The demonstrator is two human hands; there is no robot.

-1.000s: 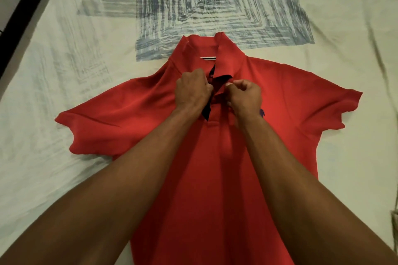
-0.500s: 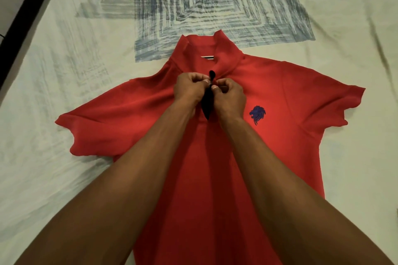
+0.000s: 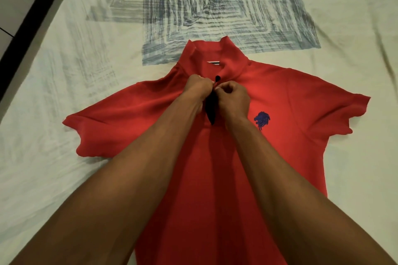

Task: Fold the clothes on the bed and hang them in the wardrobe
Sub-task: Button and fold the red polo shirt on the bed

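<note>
Nearest, below the grip, the red polo shirt lies flat, front up, on the bed. At the placket the left hand and right hand both pinch the cloth, fingers curled tight, apparently buttoning. Beyond the grip the collar stands raised. The knit looks light, soft and limp; it should be held by shoulders or seams for folding.

A second ago the two hands held the placket open beside the collar. Now the left hand and right hand pinch its edges together just below the collar, uncovering the blue lion logo.
</note>
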